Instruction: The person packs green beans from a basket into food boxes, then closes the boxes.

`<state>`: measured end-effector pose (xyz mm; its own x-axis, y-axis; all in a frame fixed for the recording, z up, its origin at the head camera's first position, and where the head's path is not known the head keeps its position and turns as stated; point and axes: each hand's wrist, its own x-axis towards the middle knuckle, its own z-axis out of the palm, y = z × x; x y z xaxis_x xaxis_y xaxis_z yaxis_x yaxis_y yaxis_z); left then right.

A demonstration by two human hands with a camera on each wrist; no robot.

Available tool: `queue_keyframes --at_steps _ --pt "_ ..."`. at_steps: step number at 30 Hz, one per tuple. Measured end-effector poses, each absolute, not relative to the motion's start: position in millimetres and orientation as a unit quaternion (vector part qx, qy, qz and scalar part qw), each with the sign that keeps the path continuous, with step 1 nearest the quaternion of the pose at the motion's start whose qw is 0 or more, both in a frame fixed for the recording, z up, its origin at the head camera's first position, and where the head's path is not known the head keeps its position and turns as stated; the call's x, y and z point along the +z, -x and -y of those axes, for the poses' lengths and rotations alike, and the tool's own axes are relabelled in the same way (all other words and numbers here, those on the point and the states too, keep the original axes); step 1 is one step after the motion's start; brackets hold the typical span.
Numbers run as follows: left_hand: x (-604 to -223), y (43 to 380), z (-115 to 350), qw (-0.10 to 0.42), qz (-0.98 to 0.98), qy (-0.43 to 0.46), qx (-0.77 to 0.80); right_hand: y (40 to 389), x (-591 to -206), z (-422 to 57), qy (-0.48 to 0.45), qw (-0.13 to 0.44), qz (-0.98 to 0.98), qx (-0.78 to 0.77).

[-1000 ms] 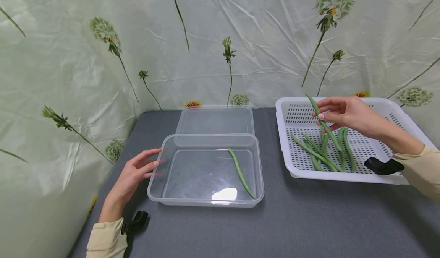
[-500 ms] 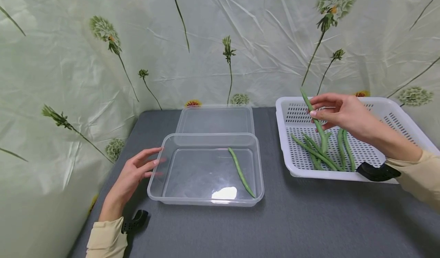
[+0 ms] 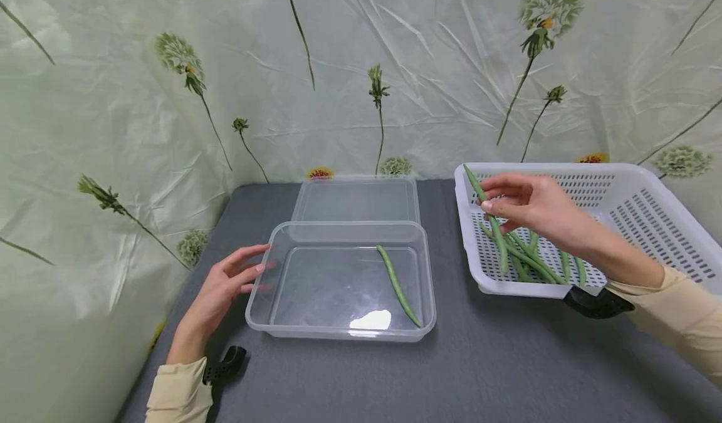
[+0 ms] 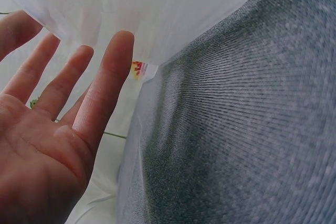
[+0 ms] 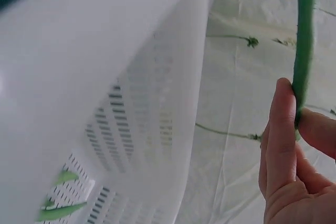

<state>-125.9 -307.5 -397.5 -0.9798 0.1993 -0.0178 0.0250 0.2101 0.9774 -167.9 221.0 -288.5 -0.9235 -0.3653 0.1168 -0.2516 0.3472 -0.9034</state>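
Within right hand — green bean, pinched, tilted

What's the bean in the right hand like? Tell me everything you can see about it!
The green bean is long, slender and slightly bent, with matte-looking skin. The right hand pinches it partway along, tilted, over the white basket. Whether its lower end touches the beans below is unclear.

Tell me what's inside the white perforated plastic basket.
Several long green beans lie in the basket, toward its left end. The bare right hand, pinching another long green bean, and its forearm cover part of the inside; whatever lies beneath them can't be seen.
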Motion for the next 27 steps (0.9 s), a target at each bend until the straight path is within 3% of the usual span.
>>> queue_keyframes --at_steps 12,27 --pt "-397.7 125.2 306.8 0.070 -0.774 -0.073 0.625 148.5 -287.1 -188.1 0.209 0.099 -0.779 -0.583" --pt "-396.8 125.3 306.1 0.073 -0.774 -0.068 0.625 129.2 -303.9 -143.6 0.203 0.083 -0.762 -0.609"
